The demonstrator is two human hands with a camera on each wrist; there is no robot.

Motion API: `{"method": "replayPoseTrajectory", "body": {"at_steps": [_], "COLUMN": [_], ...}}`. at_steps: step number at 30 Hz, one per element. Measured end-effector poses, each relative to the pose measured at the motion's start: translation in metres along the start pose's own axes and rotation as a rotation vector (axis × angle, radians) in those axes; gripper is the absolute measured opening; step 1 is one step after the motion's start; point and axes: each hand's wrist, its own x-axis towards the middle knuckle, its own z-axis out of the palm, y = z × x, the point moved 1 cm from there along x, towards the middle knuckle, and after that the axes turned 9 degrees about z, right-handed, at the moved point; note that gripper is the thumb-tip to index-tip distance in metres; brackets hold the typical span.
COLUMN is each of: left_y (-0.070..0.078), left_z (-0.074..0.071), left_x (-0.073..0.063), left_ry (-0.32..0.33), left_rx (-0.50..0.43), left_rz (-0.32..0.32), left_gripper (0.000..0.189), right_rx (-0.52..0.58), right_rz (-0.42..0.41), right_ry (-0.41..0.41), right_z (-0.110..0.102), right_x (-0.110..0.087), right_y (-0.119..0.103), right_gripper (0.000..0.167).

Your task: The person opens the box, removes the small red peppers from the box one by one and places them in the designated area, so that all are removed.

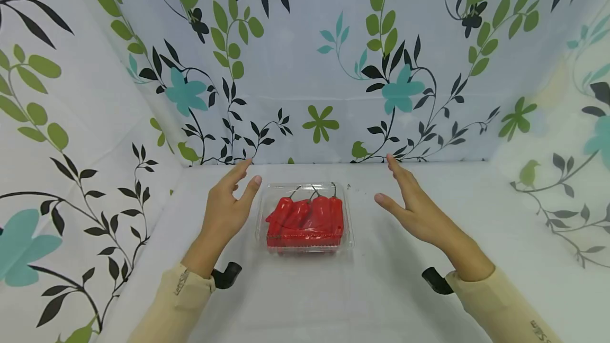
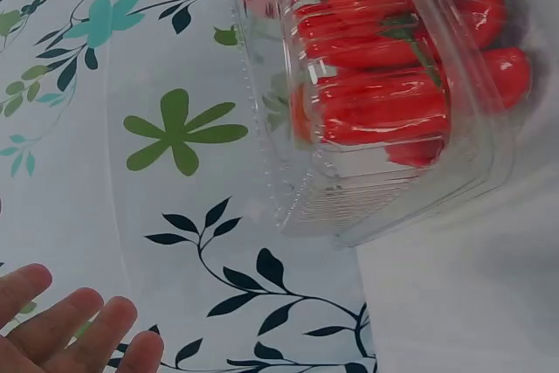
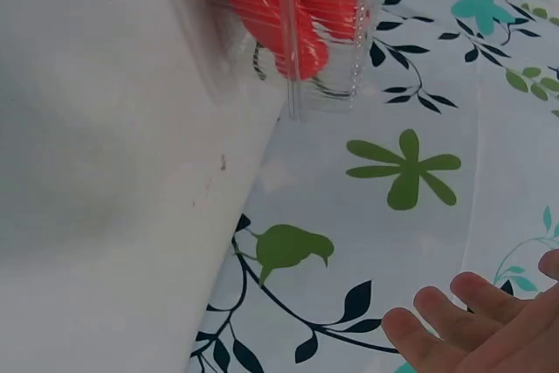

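Note:
A clear plastic clamshell box (image 1: 305, 245) sits on the white table, its lid down over several red chili peppers (image 1: 320, 213) with green stems toward the back. To the left of the box, my left hand (image 1: 227, 205) is held with fingers straight and thumb apart, holding nothing. My right hand (image 1: 416, 205) is farther off on the box's right side, fingers extended and thumb spread, also holding nothing. The left wrist view shows the peppers (image 2: 384, 85) through the box's ribbed side wall, with the left fingertips low in the corner. Right fingertips (image 3: 406, 325) appear in the right wrist view.
The white tabletop (image 1: 305, 300) stretches in front of the box. Behind it hangs a cloth backdrop (image 1: 305, 57) printed with leaves, birds and flowers, with similar cloth at both sides. A black wrist camera mount (image 1: 226, 275) sits at the left wrist, another (image 1: 436, 280) at the right.

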Motion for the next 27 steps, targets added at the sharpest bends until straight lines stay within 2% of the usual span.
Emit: {"method": "replayPoseTrajectory", "body": {"at_steps": [8,12,18,22,27], "left_y": [-0.017,-0.023,-0.030,-0.038,-0.050], "left_z": [-0.002,-0.003,-0.002,0.002,0.010], "left_x": [-0.013,-0.017,-0.023,-0.028,-0.036], "left_ry": [0.009,0.023,0.031,0.012,-0.037], "left_rx": [-0.110,-0.146,-0.228,-0.328,-0.421], "left_rz": [-0.167,-0.214,-0.291,-0.405,-0.528], "left_gripper": [0.054,0.054,0.051,0.055,0.059], "right_rx": [0.223,0.324,0.501,0.578,0.605], "right_rz": [0.011,0.046,0.130,0.196,0.287], "right_ry": [-0.055,-0.076,-0.141,-0.196,-0.226], "right_z": [0.014,0.020,0.028,0.033,0.043], "right_x": [0.002,0.003,0.004,0.003,0.004], "right_y": [-0.002,0.001,0.009,0.010,0.013], "right_gripper": [0.076,0.070,0.066,0.067,0.068]}}
